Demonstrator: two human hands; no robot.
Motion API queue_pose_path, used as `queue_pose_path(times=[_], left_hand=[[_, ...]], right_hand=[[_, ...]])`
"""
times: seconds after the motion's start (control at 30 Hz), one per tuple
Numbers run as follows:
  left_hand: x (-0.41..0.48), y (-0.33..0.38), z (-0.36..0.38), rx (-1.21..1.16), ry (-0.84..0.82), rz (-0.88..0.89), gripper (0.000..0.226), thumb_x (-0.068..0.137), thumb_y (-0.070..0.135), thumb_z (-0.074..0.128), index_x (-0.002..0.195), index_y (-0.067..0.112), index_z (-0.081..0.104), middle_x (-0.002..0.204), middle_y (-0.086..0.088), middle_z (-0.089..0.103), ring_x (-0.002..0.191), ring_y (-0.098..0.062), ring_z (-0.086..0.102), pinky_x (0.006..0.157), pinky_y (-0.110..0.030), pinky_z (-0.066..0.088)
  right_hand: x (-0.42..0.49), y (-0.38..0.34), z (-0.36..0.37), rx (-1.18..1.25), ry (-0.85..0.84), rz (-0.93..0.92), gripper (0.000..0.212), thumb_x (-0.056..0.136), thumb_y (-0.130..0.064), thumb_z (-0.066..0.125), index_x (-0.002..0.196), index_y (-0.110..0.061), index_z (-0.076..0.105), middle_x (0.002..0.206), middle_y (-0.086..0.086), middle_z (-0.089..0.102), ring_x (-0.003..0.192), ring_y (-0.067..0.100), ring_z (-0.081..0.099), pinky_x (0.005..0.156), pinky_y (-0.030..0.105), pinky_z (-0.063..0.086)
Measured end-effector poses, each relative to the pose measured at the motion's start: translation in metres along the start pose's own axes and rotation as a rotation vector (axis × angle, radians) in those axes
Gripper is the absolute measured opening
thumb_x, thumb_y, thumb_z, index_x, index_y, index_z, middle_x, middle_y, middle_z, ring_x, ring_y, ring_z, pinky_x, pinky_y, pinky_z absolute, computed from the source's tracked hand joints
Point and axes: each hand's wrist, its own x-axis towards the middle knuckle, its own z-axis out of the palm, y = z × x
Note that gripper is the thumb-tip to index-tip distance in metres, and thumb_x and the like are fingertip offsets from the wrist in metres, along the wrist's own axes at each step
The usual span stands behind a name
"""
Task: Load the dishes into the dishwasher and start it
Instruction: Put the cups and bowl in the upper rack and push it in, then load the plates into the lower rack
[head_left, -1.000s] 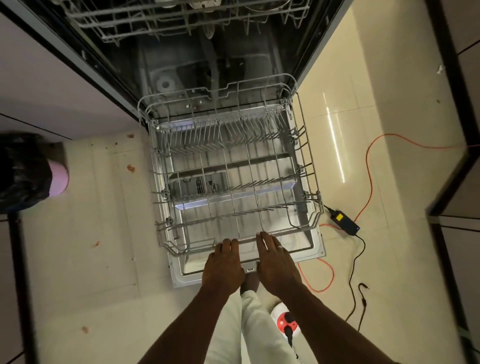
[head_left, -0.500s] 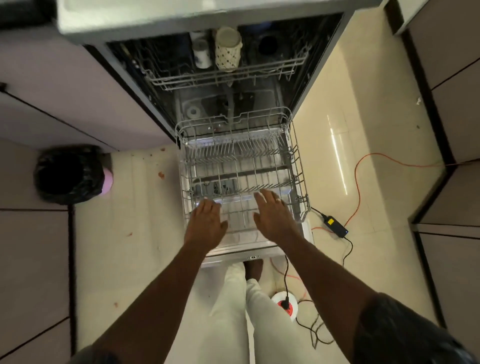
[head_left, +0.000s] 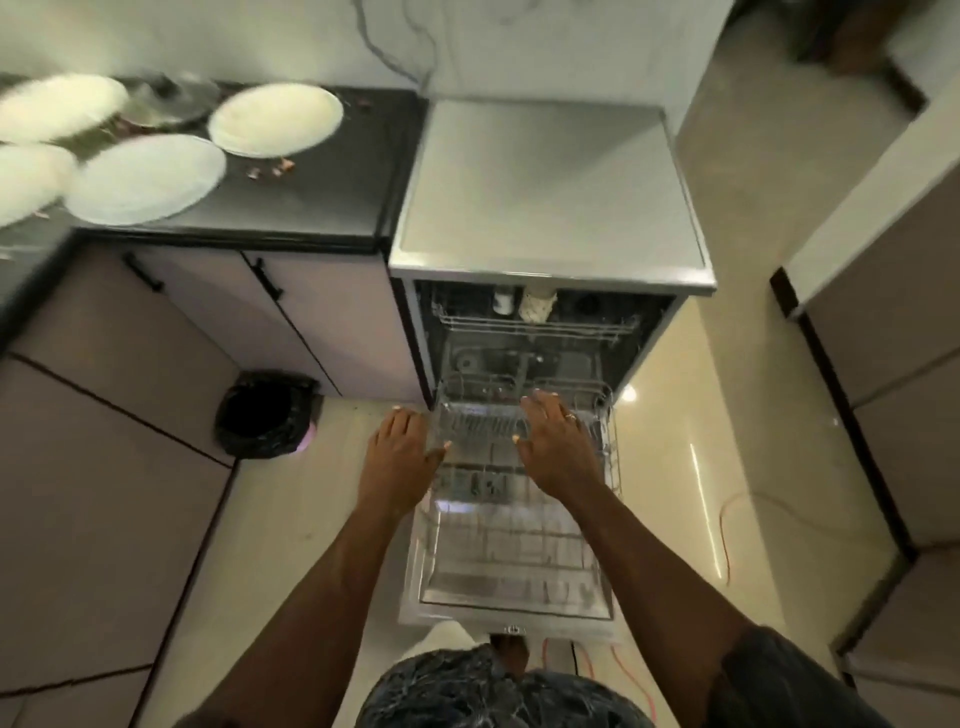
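Both hands are empty, fingers spread wide: the left hand (head_left: 402, 457) and right hand (head_left: 556, 447) hang over the bare bottom rack (head_left: 511, 551), which sits pulled out on the open door (head_left: 415, 597). The plates (head_left: 275, 119) wait on the surface (head_left: 311, 208) to the left (four show, blurred). I think loading comes next: reach left and lift one plate.

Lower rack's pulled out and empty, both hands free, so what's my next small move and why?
Probably reach your left hand to the nearest white plate on the dark counter. The lower rack sits out on the open door with nothing in it, both hands, the right hand included, are empty, and the plates wait at left.
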Motion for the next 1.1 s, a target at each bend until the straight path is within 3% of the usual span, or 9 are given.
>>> queue_pose_path(times=[0.23, 0.6, 1.1], left_hand=[[0.009, -0.029, -0.081, -0.01, 0.165, -0.056, 0.057, 0.096, 0.05, 0.056, 0.138, 0.012, 0.05, 0.148, -0.008, 0.046, 0.147, -0.028, 0.028, 0.118, -0.044, 0.028], [0.03, -0.123, -0.188, 0.005, 0.337, -0.105, 0.062, 0.097, 0.055, 0.05, 0.145, 0.016, 0.043, 0.156, -0.006, 0.037, 0.152, -0.023, 0.019, 0.122, -0.039, 0.018], [0.132, -0.323, -0.321, 0.031, 0.324, 0.03, 0.066, 0.095, 0.053, 0.055, 0.147, 0.017, 0.041, 0.158, -0.005, 0.034, 0.152, -0.021, 0.019, 0.122, -0.038, 0.018]], right_hand=[[0.045, -0.07, -0.039, -0.033, 0.067, -0.17, 0.062, 0.1, -0.04, 0.051, 0.155, -0.016, 0.033, 0.164, 0.009, 0.025, 0.152, 0.029, 0.019, 0.122, 0.05, 0.024], [0.114, -0.223, -0.061, -0.068, 0.185, -0.375, 0.065, 0.097, -0.039, 0.058, 0.153, -0.014, 0.037, 0.159, 0.011, 0.035, 0.148, 0.028, 0.03, 0.122, 0.044, 0.026], [0.226, -0.435, -0.036, 0.014, 0.32, -0.255, 0.06, 0.101, -0.04, 0.053, 0.155, -0.02, 0.034, 0.163, 0.003, 0.029, 0.153, 0.022, 0.021, 0.124, 0.042, 0.021]])
